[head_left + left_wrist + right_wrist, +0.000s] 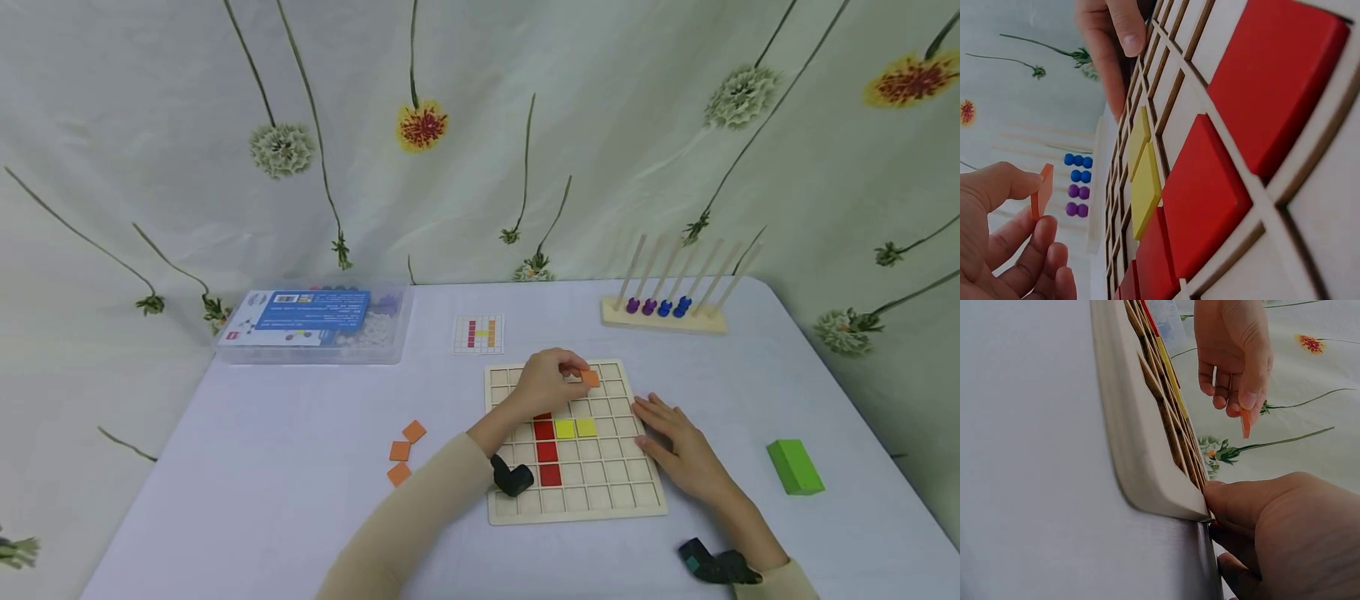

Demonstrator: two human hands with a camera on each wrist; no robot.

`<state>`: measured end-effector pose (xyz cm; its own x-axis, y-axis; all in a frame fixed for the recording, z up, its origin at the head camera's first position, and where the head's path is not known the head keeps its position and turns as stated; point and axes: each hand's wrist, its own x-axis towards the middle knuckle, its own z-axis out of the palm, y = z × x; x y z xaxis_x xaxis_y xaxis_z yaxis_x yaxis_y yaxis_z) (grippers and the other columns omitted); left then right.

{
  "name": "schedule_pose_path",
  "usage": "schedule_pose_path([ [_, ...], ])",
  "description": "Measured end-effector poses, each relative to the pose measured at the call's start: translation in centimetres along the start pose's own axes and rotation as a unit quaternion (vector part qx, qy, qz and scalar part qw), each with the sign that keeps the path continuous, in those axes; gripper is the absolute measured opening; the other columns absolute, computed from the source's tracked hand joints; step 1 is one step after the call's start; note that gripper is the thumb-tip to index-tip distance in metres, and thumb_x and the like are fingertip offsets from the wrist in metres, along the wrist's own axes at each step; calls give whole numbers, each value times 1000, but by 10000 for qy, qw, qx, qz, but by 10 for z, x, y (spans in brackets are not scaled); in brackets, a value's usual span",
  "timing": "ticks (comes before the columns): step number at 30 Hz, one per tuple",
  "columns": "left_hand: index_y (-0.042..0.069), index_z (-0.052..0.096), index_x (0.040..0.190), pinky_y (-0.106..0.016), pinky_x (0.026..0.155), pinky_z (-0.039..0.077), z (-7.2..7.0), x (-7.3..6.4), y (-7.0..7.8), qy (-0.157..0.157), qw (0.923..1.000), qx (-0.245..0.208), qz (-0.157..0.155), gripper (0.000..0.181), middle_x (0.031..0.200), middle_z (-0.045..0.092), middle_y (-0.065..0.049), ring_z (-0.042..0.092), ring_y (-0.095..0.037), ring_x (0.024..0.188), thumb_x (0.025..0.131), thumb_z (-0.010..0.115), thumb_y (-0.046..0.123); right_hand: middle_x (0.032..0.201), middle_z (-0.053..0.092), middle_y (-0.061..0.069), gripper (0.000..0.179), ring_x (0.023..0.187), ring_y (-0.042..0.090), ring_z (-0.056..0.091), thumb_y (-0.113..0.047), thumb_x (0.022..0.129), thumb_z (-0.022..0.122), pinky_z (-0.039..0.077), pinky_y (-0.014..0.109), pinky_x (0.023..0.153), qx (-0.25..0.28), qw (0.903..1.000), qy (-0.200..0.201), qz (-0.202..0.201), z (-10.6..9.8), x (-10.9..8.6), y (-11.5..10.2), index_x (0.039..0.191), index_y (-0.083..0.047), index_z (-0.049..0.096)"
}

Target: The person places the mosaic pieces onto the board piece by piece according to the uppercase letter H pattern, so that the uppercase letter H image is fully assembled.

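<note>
Between thumb and fingertips, my left hand (549,385) pinches a square orange tile (1046,189), held above the far part of a wooden grid board (573,505). A column of red tiles (547,452) lies in the board's cells, its far end partly hidden by the left hand. Two yellow tiles (586,427) continue in a row to the right of the red column. My right hand (678,446) rests against the board's right edge, fingers extended. The right wrist view shows its thumb (1241,499) touching the rim near a corner.
Three orange tiles (400,451) lie left of the board. Behind it is a small printed pattern card (491,323). A clear plastic box (375,337) stands at the back left, a pegged bead rack (663,317) at the back right. A green block (795,467) sits far right.
</note>
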<state>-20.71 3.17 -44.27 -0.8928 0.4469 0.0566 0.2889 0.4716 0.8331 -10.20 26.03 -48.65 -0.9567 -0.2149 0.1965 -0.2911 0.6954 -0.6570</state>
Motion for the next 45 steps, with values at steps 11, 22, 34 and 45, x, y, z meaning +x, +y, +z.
schedule_pose_path([
  [11,12,74,103,-17,67,43,16,12,-2,-146,9994,294,-98,24,85,65,4,52,-5,74,81,77,22,145,47,25,50,139,50,31,-12,92,64,17,66,111,-13,10000,-7,-19,0,0,1,137,5,51],
  [22,11,74,98,-16,62,39,20,14,-1,-211,9972,686,-233,19,77,62,6,50,-4,67,82,76,20,145,46,25,50,140,50,30,-13,93,64,16,66,112,-34,10000,-23,13,0,1,0,137,4,51],
  [34,12,75,99,-17,65,40,21,15,-2,-237,9930,1150,-145,20,86,64,4,52,-6,74,80,76,18,146,47,23,49,140,48,30,-14,93,64,17,65,112,-30,10000,-11,28,-2,1,-3,138,3,52],
  [45,12,74,106,-16,68,41,19,14,0,-322,9841,1734,218,27,89,67,3,54,-6,78,82,77,24,145,47,25,49,140,49,30,-13,93,64,16,66,112,-26,10000,0,-17,-1,0,-2,137,5,51],
])
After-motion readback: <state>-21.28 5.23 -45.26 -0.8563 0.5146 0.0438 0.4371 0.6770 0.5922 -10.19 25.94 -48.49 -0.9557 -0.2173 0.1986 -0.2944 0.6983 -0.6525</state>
